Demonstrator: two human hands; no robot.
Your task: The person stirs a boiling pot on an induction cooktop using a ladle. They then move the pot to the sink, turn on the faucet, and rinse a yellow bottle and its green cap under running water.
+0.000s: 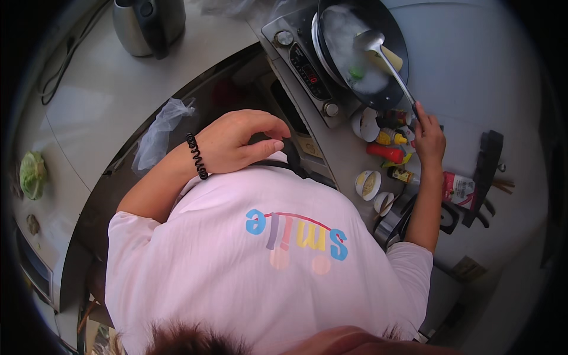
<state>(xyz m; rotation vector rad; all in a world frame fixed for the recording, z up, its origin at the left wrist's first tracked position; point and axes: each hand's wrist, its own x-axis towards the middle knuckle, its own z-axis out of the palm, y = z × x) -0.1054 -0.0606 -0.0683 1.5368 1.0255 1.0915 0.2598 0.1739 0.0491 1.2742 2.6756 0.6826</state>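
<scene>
My right hand (429, 140) grips the handle of a metal cooking spoon (390, 62). Its bowl end reaches over a dark wok (397, 26) that holds foaming, steaming liquid. A pale yellow block of food (392, 61) leans against the wok's side, partly behind the spoon, and a bit of green leaf (356, 72) shows in the foam. Beneath the wok is a cooktop (306, 71) with two knobs and a lit red display. My left hand (244, 140) hovers in front of my waist, fingers loosely bent and thumb apart, with nothing in it.
Near my right forearm stand a red squeeze bottle (385, 153), a yellow-capped bottle (390, 136), small white bowls (368, 185) and a black knife holder (488, 159). A kettle (148, 26), a cabbage (33, 175) and a clear plastic bag (159, 133) are to the left.
</scene>
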